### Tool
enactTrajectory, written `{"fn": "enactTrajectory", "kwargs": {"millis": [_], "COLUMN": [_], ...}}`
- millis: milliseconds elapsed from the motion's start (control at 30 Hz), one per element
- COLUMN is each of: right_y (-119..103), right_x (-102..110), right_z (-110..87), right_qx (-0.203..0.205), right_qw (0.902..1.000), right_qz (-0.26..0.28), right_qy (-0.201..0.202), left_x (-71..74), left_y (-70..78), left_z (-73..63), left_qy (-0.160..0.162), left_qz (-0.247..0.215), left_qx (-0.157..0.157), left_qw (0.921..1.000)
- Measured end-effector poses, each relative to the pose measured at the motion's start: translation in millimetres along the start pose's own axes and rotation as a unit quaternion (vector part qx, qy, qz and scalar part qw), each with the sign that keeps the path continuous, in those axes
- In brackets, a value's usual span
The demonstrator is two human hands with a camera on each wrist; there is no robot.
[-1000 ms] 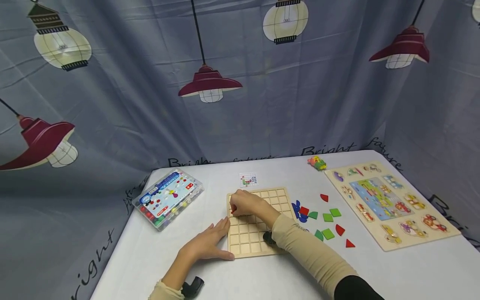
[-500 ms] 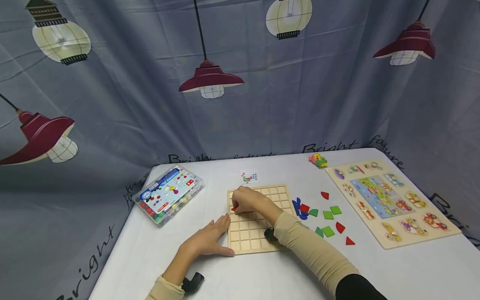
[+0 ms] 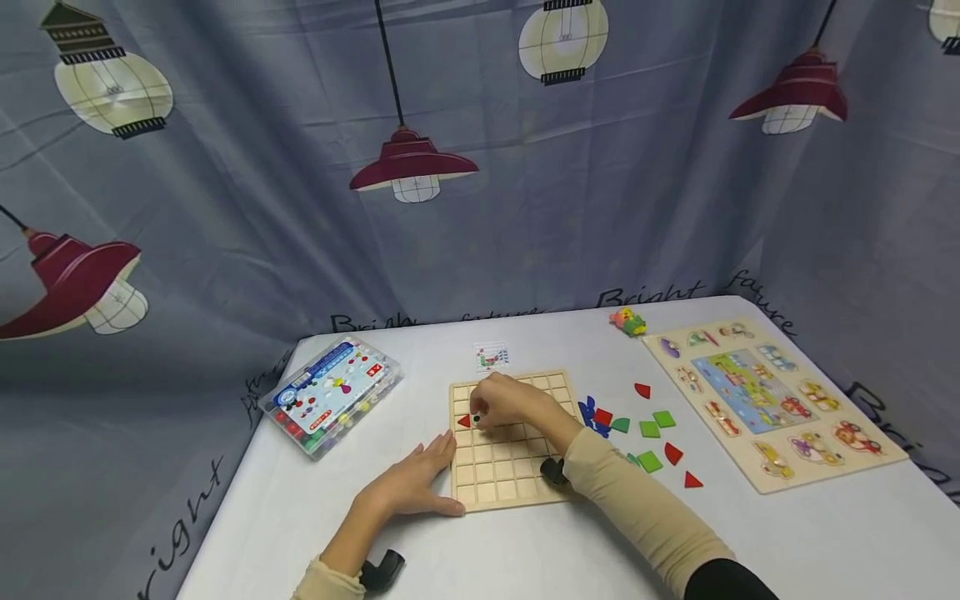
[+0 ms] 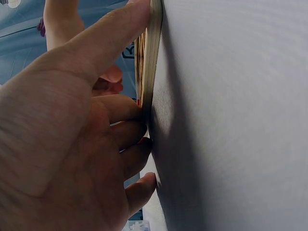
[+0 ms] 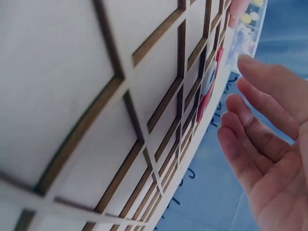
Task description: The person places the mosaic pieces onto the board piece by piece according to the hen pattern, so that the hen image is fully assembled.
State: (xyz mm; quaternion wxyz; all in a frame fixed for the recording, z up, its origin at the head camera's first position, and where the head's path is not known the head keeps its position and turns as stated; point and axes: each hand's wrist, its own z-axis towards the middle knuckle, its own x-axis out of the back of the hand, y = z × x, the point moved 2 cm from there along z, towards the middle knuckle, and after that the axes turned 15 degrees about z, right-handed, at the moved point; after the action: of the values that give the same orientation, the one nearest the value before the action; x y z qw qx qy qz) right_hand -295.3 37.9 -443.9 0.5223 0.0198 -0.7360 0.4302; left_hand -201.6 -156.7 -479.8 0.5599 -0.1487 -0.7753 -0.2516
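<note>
A wooden grid board (image 3: 517,483) lies on the table. My left hand (image 3: 411,482) rests beside it, its straight fingers against the left edge and the thumb at the near left corner. Over the board's left part hovers my right hand (image 3: 504,400), fingers loosely bent and holding nothing in the right wrist view. Just left of its fingertips, a red triangle (image 3: 464,421) sits in a cell at the board's left edge. Beside that is a small white piece with a dark spot (image 3: 476,419). The right wrist view shows red pieces (image 5: 203,108) around a whitish one.
Loose red, green and blue shapes, including a green square (image 3: 650,462), lie right of the board. A picture card (image 3: 492,357) is behind it. A clear plastic case (image 3: 332,396) stands left, a wooden picture puzzle (image 3: 817,467) right, and a small colourful toy (image 3: 627,322) at the back.
My right hand has drawn slightly right and let go of the red triangle, which now shows on the board. The left hand keeps its place at the board's edge.
</note>
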Motion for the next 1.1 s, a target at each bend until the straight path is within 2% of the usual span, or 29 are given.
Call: {"fn": "enactTrajectory", "kwargs": {"millis": [200, 333, 700, 1100], "right_y": [3, 3, 20, 42], "right_x": [3, 4, 12, 22], "right_z": [-9.2, -18.4, -47.2, -88.1], "right_qx": [-0.024, -0.021, -0.049, -0.062], "right_qw": [0.9996, 0.9996, 0.9968, 0.9935], "right_qz": [0.016, 0.021, 0.047, 0.057], "right_qy": [-0.002, 0.0, 0.042, 0.076], "left_x": [-0.3, -2.1, -2.4, -2.3], "left_y": [-1.0, -1.5, -0.3, 0.3], "left_z": [1.4, 0.7, 0.3, 1.0], "left_qy": [0.005, 0.003, 0.007, 0.005], "left_qz": [0.009, 0.004, 0.006, 0.007], "left_qx": [-0.001, 0.005, 0.002, 0.001], "left_qw": [0.9999, 1.0, 1.0, 1.0]}}
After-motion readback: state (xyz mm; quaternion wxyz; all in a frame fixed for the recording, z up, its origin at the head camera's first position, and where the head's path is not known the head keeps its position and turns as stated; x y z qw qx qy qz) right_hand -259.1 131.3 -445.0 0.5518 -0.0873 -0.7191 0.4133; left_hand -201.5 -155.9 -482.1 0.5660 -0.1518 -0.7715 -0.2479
